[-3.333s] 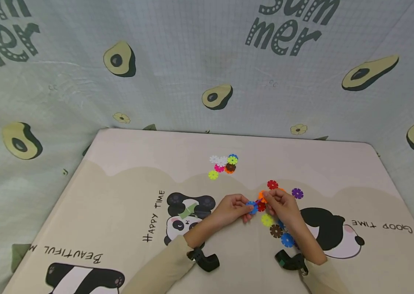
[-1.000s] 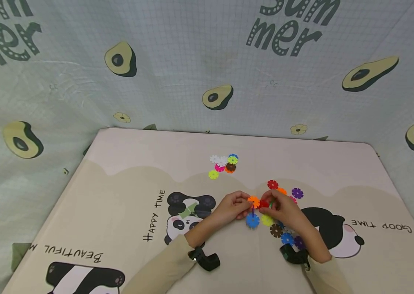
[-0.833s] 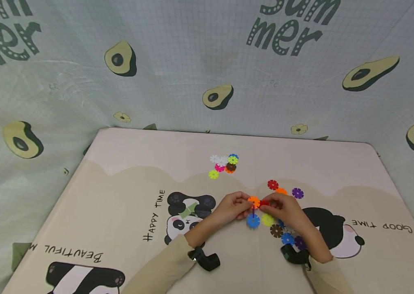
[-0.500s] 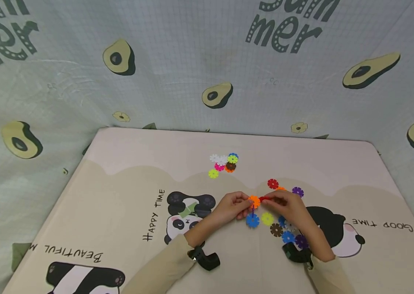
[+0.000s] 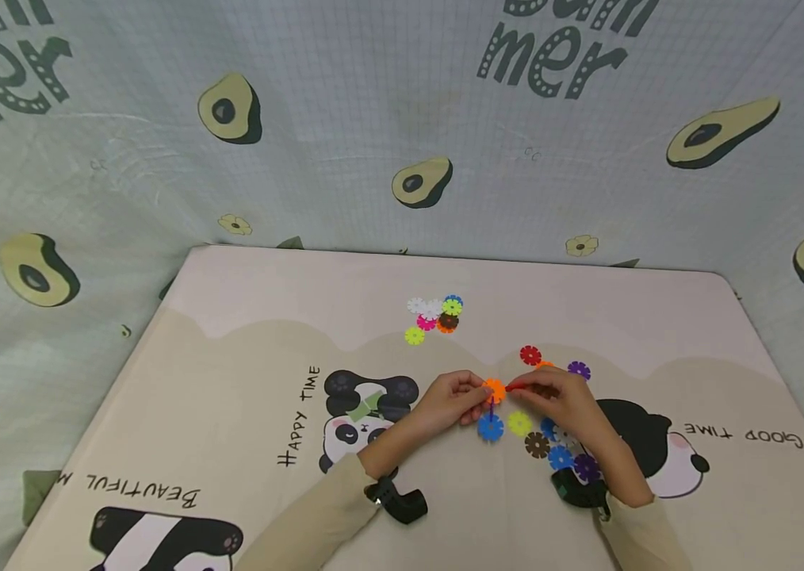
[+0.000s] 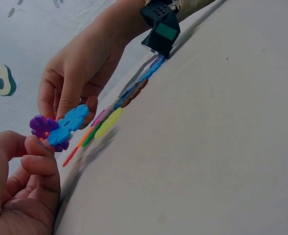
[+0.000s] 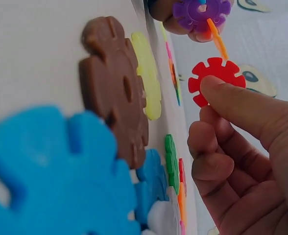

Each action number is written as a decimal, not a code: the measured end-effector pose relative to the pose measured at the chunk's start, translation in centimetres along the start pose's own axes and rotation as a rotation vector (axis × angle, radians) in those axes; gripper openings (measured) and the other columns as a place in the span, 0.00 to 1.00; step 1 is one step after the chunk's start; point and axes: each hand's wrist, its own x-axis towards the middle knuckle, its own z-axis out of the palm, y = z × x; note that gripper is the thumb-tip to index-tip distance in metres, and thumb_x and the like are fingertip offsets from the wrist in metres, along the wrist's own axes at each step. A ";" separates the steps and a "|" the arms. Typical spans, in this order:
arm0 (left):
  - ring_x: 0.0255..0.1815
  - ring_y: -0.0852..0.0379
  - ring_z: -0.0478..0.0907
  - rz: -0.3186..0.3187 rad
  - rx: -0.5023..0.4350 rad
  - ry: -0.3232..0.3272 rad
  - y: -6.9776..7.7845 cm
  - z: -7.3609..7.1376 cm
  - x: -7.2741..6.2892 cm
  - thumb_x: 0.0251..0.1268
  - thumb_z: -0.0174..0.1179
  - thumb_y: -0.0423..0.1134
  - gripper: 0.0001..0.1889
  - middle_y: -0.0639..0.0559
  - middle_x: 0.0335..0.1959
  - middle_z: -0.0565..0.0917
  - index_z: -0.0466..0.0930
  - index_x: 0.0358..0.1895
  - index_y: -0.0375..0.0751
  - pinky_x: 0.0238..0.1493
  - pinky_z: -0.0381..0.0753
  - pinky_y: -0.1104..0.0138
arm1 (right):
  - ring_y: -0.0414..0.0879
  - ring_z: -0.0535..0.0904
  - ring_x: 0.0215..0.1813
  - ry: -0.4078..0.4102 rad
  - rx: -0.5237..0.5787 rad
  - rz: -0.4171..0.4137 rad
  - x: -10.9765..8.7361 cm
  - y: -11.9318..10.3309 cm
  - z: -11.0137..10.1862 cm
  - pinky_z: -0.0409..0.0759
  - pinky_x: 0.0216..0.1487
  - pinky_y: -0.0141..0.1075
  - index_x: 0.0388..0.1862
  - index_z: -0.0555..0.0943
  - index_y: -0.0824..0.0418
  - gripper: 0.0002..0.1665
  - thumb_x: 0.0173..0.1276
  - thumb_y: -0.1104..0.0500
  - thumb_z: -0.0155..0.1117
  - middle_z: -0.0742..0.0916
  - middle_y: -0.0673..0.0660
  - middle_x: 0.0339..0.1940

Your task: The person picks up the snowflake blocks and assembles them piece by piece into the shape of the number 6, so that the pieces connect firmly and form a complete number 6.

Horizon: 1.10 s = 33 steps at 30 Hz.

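Observation:
My left hand (image 5: 450,399) pinches a joined group of notched flower-shaped discs between thumb and fingers. In it, an orange disc (image 5: 494,390) faces the head camera, a blue disc (image 5: 491,428) hangs lower, and a purple disc (image 7: 203,17) links them. Thumb and index finger of my right hand (image 5: 560,400) pinch a red disc (image 7: 228,73), seen edge-on from the head. Its rim is at the orange disc's edge; whether their slots engage I cannot tell. The right hand's other fingers are curled below, as the right wrist view shows.
Loose discs lie under and around my right forearm: yellow-green (image 5: 519,423), brown (image 5: 536,445), blue (image 5: 560,457), purple (image 5: 586,468). Beyond the right hand are a red disc (image 5: 530,355) and a purple one (image 5: 579,370). A small cluster with white discs (image 5: 433,309) sits farther back.
The left hand has shifted its grip from the blue disc to near the orange one, leaving blue hanging. My right hand, earlier at the orange disc, now holds a red disc, turned edge-on against it.

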 end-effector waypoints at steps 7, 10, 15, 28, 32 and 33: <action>0.17 0.64 0.68 0.001 -0.007 0.013 -0.1 -0.1 0.1 0.71 0.56 0.33 0.11 0.54 0.21 0.76 0.75 0.42 0.23 0.23 0.71 0.77 | 0.35 0.74 0.30 -0.025 -0.017 -0.028 0.0 0.2 0.0 0.77 0.30 0.28 0.36 0.87 0.62 0.12 0.55 0.74 0.70 0.85 0.52 0.31; 0.16 0.64 0.67 0.011 -0.002 0.012 -0.1 -0.1 0.0 0.71 0.56 0.33 0.11 0.54 0.20 0.76 0.75 0.41 0.23 0.23 0.70 0.77 | 0.35 0.73 0.29 -0.018 -0.030 -0.044 0.0 0.2 0.1 0.76 0.30 0.28 0.36 0.87 0.63 0.12 0.54 0.75 0.71 0.85 0.52 0.31; 0.16 0.65 0.67 0.013 -0.004 0.003 0.0 -0.1 -0.1 0.71 0.56 0.33 0.10 0.55 0.20 0.77 0.75 0.39 0.24 0.22 0.70 0.76 | 0.34 0.73 0.29 -0.004 -0.038 -0.053 0.1 0.2 0.2 0.76 0.30 0.28 0.36 0.87 0.62 0.13 0.54 0.75 0.71 0.85 0.52 0.30; 0.15 0.64 0.67 -0.001 0.024 -0.009 0.1 0.0 0.0 0.70 0.57 0.32 0.08 0.53 0.21 0.78 0.75 0.37 0.27 0.21 0.70 0.76 | 0.35 0.74 0.29 0.025 -0.047 -0.050 0.2 0.1 -0.1 0.75 0.31 0.25 0.36 0.87 0.63 0.13 0.54 0.76 0.70 0.85 0.53 0.31; 0.16 0.64 0.67 -0.019 0.034 -0.038 0.3 0.0 -0.1 0.69 0.58 0.32 0.08 0.55 0.22 0.78 0.75 0.38 0.26 0.21 0.69 0.76 | 0.37 0.76 0.32 0.007 -0.018 -0.060 0.4 0.1 -0.2 0.76 0.36 0.23 0.38 0.86 0.64 0.13 0.56 0.76 0.69 0.86 0.54 0.33; 0.16 0.64 0.67 -0.023 0.037 -0.044 0.3 0.0 0.0 0.69 0.58 0.32 0.08 0.55 0.22 0.79 0.75 0.38 0.26 0.21 0.69 0.77 | 0.37 0.76 0.33 -0.001 -0.011 -0.065 0.4 0.2 -0.2 0.75 0.37 0.23 0.39 0.86 0.64 0.13 0.56 0.76 0.68 0.86 0.54 0.33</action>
